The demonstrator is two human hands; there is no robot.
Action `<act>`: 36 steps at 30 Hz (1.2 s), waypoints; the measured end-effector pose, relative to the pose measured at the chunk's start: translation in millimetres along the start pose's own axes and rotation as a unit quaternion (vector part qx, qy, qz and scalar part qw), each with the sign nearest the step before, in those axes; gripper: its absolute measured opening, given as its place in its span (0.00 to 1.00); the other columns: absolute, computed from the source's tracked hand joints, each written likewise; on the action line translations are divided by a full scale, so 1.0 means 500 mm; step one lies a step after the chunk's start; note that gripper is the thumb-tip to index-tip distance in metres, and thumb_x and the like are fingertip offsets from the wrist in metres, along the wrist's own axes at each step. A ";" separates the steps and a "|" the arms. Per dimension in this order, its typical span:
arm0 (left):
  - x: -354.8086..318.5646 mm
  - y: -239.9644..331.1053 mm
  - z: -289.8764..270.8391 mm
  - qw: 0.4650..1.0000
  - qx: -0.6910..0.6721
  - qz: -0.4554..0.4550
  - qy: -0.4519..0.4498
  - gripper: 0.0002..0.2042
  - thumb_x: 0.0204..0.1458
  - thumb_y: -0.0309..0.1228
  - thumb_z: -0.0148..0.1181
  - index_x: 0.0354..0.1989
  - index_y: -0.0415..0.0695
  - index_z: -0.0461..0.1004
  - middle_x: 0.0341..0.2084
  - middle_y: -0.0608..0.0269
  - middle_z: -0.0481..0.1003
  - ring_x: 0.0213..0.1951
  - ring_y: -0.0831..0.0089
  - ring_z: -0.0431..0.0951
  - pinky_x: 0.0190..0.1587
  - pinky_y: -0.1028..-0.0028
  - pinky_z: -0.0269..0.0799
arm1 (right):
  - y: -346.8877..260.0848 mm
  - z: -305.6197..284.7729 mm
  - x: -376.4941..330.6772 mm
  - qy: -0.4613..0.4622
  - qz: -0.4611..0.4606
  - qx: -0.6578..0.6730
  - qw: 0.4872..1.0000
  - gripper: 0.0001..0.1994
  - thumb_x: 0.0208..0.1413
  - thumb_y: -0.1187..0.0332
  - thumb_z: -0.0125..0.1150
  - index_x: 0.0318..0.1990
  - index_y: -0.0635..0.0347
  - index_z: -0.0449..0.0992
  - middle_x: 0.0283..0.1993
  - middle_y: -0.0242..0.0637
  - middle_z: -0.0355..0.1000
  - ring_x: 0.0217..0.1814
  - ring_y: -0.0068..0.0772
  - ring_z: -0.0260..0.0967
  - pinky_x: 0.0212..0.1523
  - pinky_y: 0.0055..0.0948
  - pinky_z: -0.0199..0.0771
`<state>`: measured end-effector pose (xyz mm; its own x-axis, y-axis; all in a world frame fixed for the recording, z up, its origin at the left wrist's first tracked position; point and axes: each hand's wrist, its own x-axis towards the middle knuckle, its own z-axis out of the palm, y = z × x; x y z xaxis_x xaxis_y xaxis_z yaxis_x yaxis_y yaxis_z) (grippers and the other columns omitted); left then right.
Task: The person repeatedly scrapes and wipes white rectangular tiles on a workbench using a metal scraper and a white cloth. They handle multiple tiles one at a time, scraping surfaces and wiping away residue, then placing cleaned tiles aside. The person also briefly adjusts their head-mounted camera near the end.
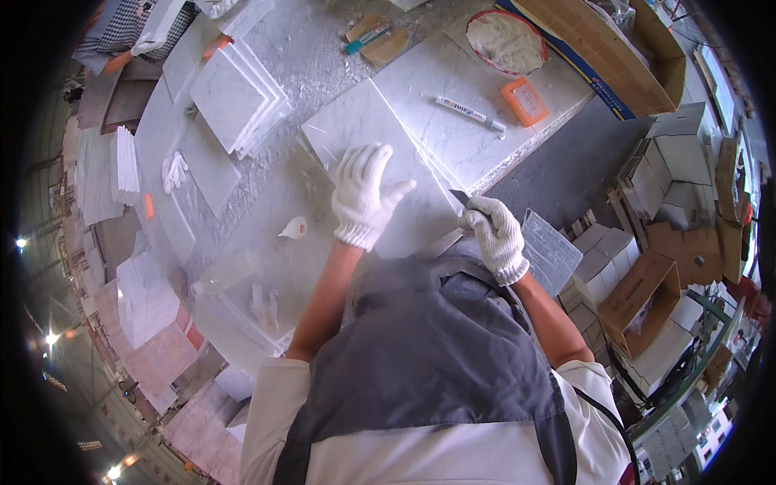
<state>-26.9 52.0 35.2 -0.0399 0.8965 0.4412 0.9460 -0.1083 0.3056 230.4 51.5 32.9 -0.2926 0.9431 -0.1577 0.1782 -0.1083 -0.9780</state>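
I have the left hand (361,194) spread over the pale tile (408,162), the right hand (495,240) pinching a blade (460,196) beside its right corner, probably edge-scraping, which calls for steadying the tile next.

Printed lettering on white marker (471,115), label on orange box (524,102)

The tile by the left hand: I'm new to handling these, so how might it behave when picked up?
The tile is probably stiff and heavy for its size, judging by its flat, stone-like face. Its thin-looking corners may chip if knocked. Its smooth-looking surface could slip under the gloved left hand.
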 end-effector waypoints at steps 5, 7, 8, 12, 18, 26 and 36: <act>0.032 0.002 0.028 0.987 0.013 0.014 -0.162 0.45 0.36 0.55 0.75 0.65 0.49 0.67 0.66 0.54 0.62 0.69 0.49 0.57 0.73 0.51 0.50 | 0.012 -0.028 -0.007 0.027 -0.006 0.008 1.000 0.09 0.67 0.74 0.53 0.51 0.67 0.73 0.38 0.40 0.77 0.37 0.24 0.77 0.38 0.24 0.80; 0.046 -0.005 0.045 0.977 0.028 0.023 -0.208 0.48 0.34 0.53 0.77 0.67 0.52 0.64 0.69 0.55 0.58 0.73 0.53 0.51 0.75 0.52 0.42 | 0.022 -0.036 -0.008 0.050 0.034 0.045 0.997 0.10 0.68 0.73 0.53 0.53 0.66 0.73 0.40 0.39 0.77 0.37 0.24 0.77 0.40 0.25 0.81; 0.055 -0.012 0.055 0.976 0.032 0.029 -0.212 0.48 0.34 0.53 0.77 0.67 0.52 0.64 0.69 0.55 0.58 0.73 0.53 0.50 0.76 0.52 0.42 | 0.028 -0.041 -0.007 0.059 0.041 0.014 0.997 0.11 0.68 0.72 0.54 0.53 0.66 0.73 0.40 0.39 0.77 0.37 0.24 0.77 0.40 0.26 0.81; 0.104 -0.057 0.086 0.986 0.008 0.024 -0.163 0.40 0.45 0.55 0.69 0.66 0.53 0.65 0.67 0.54 0.61 0.71 0.54 0.55 0.76 0.52 0.40 | 0.047 -0.057 -0.002 0.055 0.013 -0.025 0.998 0.12 0.68 0.70 0.55 0.54 0.66 0.73 0.41 0.38 0.77 0.39 0.25 0.77 0.41 0.27 0.82; 0.068 -0.054 0.065 0.943 0.230 0.100 -0.217 0.38 0.60 0.62 0.47 0.71 0.47 0.61 0.73 0.55 0.55 0.75 0.57 0.48 0.77 0.54 0.38 | 0.032 -0.076 0.002 0.135 0.091 0.119 0.979 0.11 0.64 0.71 0.58 0.52 0.66 0.76 0.42 0.37 0.78 0.42 0.25 0.75 0.47 0.27 0.76; 0.048 -0.040 0.027 0.987 0.055 -0.025 -0.149 0.36 0.61 0.58 0.48 0.73 0.49 0.59 0.74 0.56 0.55 0.75 0.56 0.51 0.76 0.56 0.40 | -0.004 -0.105 0.053 0.092 0.186 0.117 0.971 0.16 0.66 0.63 0.62 0.55 0.64 0.77 0.34 0.27 0.74 0.36 0.15 0.69 0.35 0.17 0.72; 0.042 -0.030 0.041 0.958 0.171 0.015 -0.232 0.38 0.63 0.62 0.37 0.75 0.48 0.53 0.76 0.57 0.46 0.77 0.56 0.42 0.77 0.57 0.31 | -0.013 -0.074 0.139 -0.025 0.206 0.120 0.971 0.24 0.67 0.70 0.56 0.69 0.61 0.66 0.52 0.37 0.74 0.50 0.31 0.76 0.50 0.31 0.81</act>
<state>-35.5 81.0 22.6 0.0616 0.9981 -0.0005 0.9976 -0.0615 -0.0304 243.5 129.2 33.3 -0.2901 0.7879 -0.5432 0.0680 -0.5492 -0.8329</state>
